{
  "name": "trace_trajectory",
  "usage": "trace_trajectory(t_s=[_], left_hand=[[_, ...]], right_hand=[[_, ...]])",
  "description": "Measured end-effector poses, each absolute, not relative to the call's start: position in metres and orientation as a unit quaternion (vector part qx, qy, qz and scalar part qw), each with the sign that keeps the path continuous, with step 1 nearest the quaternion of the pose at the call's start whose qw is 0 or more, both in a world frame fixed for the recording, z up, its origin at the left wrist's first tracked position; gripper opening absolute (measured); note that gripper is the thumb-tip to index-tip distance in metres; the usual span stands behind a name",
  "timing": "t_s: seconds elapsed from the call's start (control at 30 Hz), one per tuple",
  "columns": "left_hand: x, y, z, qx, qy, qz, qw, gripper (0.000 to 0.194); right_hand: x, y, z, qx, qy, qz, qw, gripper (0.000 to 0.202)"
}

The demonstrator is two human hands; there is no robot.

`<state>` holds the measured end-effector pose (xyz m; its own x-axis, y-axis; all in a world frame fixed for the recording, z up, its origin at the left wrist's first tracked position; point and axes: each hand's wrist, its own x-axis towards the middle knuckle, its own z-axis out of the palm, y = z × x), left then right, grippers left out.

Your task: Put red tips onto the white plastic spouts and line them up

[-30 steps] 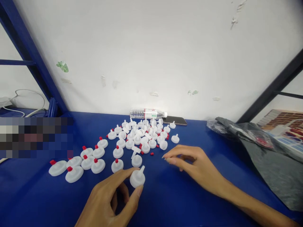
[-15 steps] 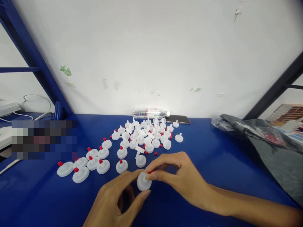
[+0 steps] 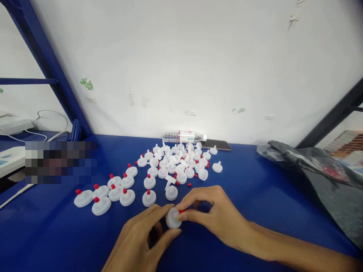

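A white, round, disc-shaped plastic piece with a spout (image 3: 171,220) sits in the left hand (image 3: 137,240), whose grip is parted just to its width, forefinger at the far edge and thumb at the near edge. The right hand (image 3: 219,215) is pinched nearly closed, thumb and forefinger on a small red plastic cap (image 3: 182,211) at the spout; how far the cap is seated is hidden by the fingers.

One piece is held. Ten red-capped white pieces (image 3: 115,192) stand upright to the left and far side of the left hand. One uncapped white piece (image 3: 171,193) stands just beyond the held one. The pile of white pieces (image 3: 171,167) behind it overlaps too much to count, with loose red caps (image 3: 189,184) around it.

The held piece lies between the hands, right of the left palm and directly left of the right fingertips, over the blue bench (image 3: 244,181). At the back lie one clear plastic bottle (image 3: 185,136) and one dark, flat phone (image 3: 217,145).
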<state>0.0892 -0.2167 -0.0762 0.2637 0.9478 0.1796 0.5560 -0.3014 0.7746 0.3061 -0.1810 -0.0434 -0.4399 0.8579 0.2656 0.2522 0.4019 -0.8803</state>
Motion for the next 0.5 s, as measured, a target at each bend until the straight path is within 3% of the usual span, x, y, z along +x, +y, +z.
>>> trace_trajectory(t_s=[0.13, 0.4, 0.5], left_hand=[[0.09, -0.219, -0.076, 0.735, 0.512, 0.341, 0.286, 0.036], [0.098, -0.221, -0.057, 0.723, 0.549, 0.335, 0.254, 0.038], [0.099, -0.221, -0.056, 0.731, 0.532, 0.346, 0.251, 0.036]], right_hand=[[0.308, -0.177, -0.035, -0.352, -0.776, 0.38, 0.359, 0.006], [0.256, -0.095, 0.044, -0.283, -0.838, 0.265, 0.384, 0.006], [0.208, -0.052, 0.049, -0.266, -0.878, 0.233, 0.322, 0.005]])
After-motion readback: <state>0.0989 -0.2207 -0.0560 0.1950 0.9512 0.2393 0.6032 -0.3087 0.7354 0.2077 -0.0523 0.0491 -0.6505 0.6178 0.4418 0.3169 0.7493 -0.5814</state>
